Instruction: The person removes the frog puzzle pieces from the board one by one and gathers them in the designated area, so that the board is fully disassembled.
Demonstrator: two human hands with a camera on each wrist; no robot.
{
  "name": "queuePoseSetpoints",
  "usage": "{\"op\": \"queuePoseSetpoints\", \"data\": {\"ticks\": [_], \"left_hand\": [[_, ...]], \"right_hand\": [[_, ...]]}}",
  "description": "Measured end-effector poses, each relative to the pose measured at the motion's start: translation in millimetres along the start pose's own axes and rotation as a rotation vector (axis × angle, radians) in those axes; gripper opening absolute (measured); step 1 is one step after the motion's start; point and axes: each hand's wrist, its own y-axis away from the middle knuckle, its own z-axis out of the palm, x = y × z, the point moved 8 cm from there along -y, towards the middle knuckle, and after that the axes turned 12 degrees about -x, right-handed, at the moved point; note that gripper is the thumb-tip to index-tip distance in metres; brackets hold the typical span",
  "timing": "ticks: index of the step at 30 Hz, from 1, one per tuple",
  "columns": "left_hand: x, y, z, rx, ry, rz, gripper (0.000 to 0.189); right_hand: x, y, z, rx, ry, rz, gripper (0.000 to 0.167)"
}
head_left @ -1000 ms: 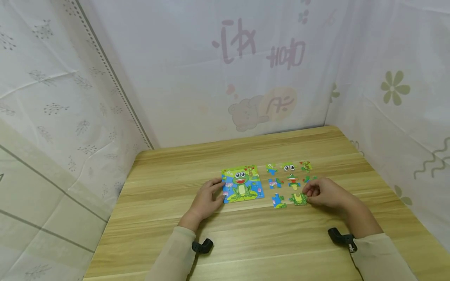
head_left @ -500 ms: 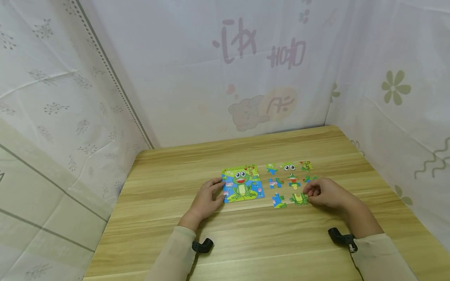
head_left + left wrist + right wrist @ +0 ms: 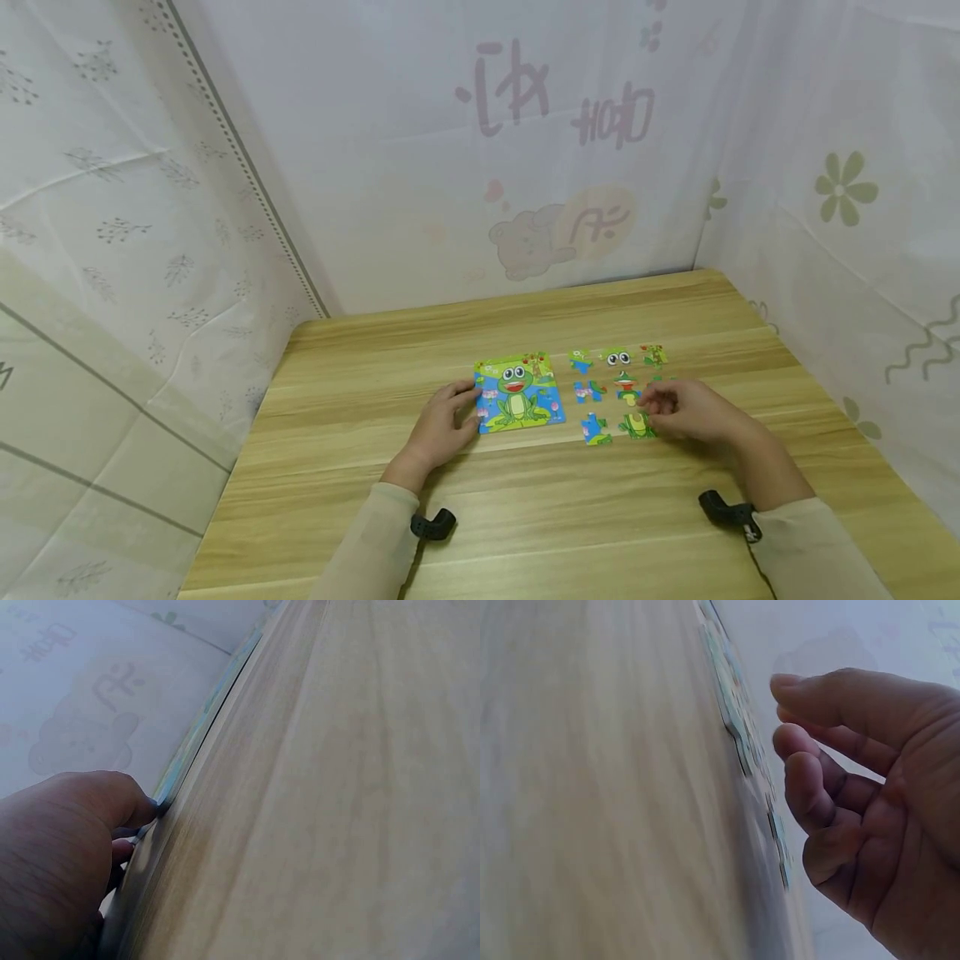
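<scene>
My left hand [image 3: 442, 425] rests at the left edge of a square frog picture board [image 3: 517, 392]. In the left wrist view its thumb [image 3: 127, 799] touches the board's edge, with the other fingers partly hidden. To the right, my right hand [image 3: 697, 408] hovers over the loose jigsaw pieces with its fingers loosely curled. No piece shows between the thumb [image 3: 817, 694] and fingers in the right wrist view. Nearest to it are the frog-belly piece [image 3: 636, 426] and the frog-mouth piece [image 3: 627, 388]. The hand partly covers a piece at the right of the middle row.
Other jigsaw pieces lie in rows: the eyes piece [image 3: 618, 357], a tree piece [image 3: 654, 356], a flower piece [image 3: 588, 392] and a blue piece [image 3: 596, 428]. The wooden table [image 3: 525, 517] runs back to printed curtains [image 3: 390, 208]. A black wrist mount [image 3: 432, 525] sits on each forearm.
My right hand has shifted slightly left, off the side of the frog-belly piece and over the pieces. The left hand and the board have stayed in place.
</scene>
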Motion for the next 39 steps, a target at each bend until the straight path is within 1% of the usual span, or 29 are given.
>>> {"op": "queuePoseSetpoints", "data": {"ticks": [3,8,12,17,20,26,30,34,39], "left_hand": [[-0.4,0.2,0.4,-0.001,0.001,-0.001,0.05],[-1.0,0.2,0.7,-0.001,0.013,-0.004,0.05],[-1.7,-0.2,1.3,-0.005,0.012,-0.009,0.05],[-1.5,-0.2,1.2,-0.008,0.012,-0.01,0.05],[-1.5,-0.2,1.1,-0.009,0.009,-0.011,0.05],[-0.5,-0.2,1.2,-0.011,0.014,-0.012,0.05],[0.4,0.0,0.6,-0.011,0.016,-0.01,0.051],[0.8,0.4,-0.1,-0.01,0.012,-0.008,0.05],[0.2,0.7,-0.5,-0.011,0.014,-0.007,0.05]], "right_hand": [[-9.1,-7.9,2.3,0.006,0.046,-0.029,0.016],[-27.4,-23.3,8.0,0.0,0.039,-0.073,0.024],[-40.4,-36.8,13.6,-0.004,0.054,-0.08,0.029],[-59.0,-52.8,19.0,0.009,0.088,-0.088,0.036],[-68.4,-62.0,22.5,0.005,0.085,-0.089,0.042],[-79.0,-74.8,28.9,-0.032,0.062,-0.064,0.048],[-87.1,-80.8,33.7,-0.056,0.057,-0.08,0.051],[-89.4,-89.0,38.2,-0.05,0.07,-0.083,0.051],[-92.8,-98.9,45.9,-0.058,0.098,-0.064,0.053]]}}
